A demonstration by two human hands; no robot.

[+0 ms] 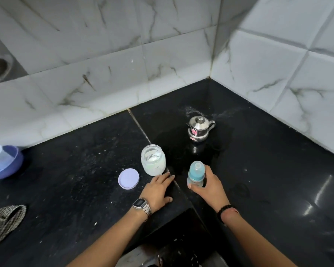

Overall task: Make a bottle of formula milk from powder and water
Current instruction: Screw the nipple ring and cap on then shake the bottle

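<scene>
A small baby bottle (196, 173) with a blue collar and clear teat stands upright on the black counter (268, 160). My right hand (210, 185) grips its lower body from the right and front. An open glass jar (153, 159) of white powder stands to the left of the bottle, and its lilac lid (128, 178) lies flat beside it. My left hand (158, 189) rests flat on the counter just in front of the jar, fingers straight and holding nothing. A small steel lidded pot (200, 129) stands further back.
Marble-look wall tiles (123, 64) close the counter at the back and right, forming a corner. A blue plastic bowl (4, 162) sits at the far left edge. A patterned cloth (4, 222) lies at the front left. White specks dot the counter.
</scene>
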